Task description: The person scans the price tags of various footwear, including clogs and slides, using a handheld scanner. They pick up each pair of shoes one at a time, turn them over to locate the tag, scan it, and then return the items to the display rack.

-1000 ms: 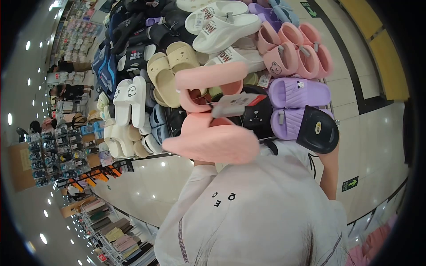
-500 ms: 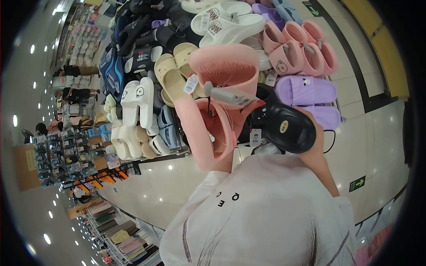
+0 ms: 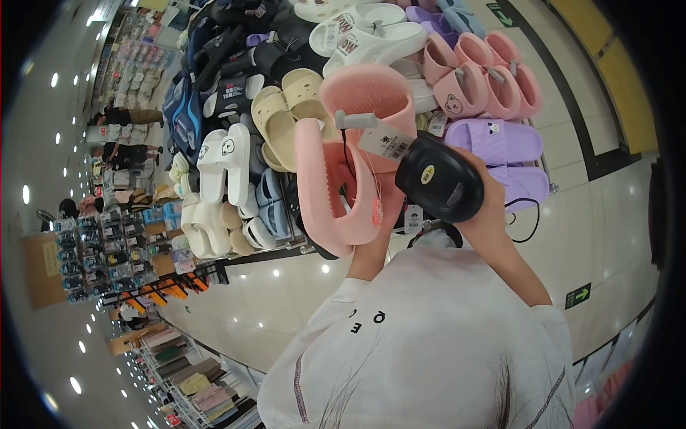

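My left hand [image 3: 373, 252] holds a pair of pink slippers [image 3: 336, 229] from below, its fingers mostly hidden behind them. A grey clip [image 3: 356, 120] and a white barcode tag [image 3: 386, 142] hang at the slippers. Wrapped round a black handheld device [image 3: 441, 179] with a small yellow label is my right hand [image 3: 486, 207]. The device's front end is right beside the tag, overlapping its edge in view. A thin black cord or strap [image 3: 532, 222] curves out to the right of my right hand.
Behind lies a slipper display with beige slippers [image 3: 275, 118], white slippers [image 3: 225, 164], purple slippers [image 3: 500, 143] and pink bear slippers [image 3: 464, 93]. Packaged goods [image 3: 107, 250] hang at the left. Two people [image 3: 125, 154] stand far off. Tiled floor [image 3: 286, 300] shows below the display.
The black device has moved left and slightly up, up to the barcode tag. The pink slippers have turned and drawn closer together, and the tag now faces the camera more.
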